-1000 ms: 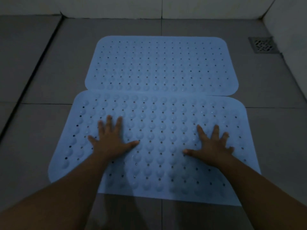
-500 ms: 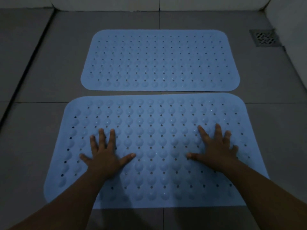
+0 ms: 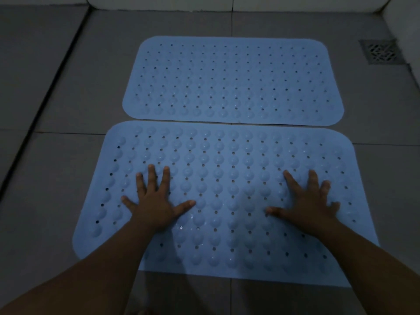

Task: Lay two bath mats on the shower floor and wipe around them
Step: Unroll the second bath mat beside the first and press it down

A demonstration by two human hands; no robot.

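Two light blue bath mats with holes and round bumps lie flat on the grey tiled shower floor [image 3: 56, 173]. The far mat [image 3: 234, 80] sits near the back wall. The near mat [image 3: 218, 160] lies just in front of it, a thin gap of floor between their long edges. My left hand [image 3: 154, 201] presses flat on the near mat's left half, fingers spread. My right hand [image 3: 306, 203] presses flat on its right half, fingers spread too. Both forearms reach in from the bottom of the view.
A square metal floor drain [image 3: 380, 52] sits at the back right, beside the right wall. White wall tiles [image 3: 204, 2] run along the back. A dark groove [image 3: 43, 103] runs diagonally across the floor on the left.
The near mat slid back off the far mat's front edge; it no longer overlaps and lies straight beside it. Both hands stayed flat on it.
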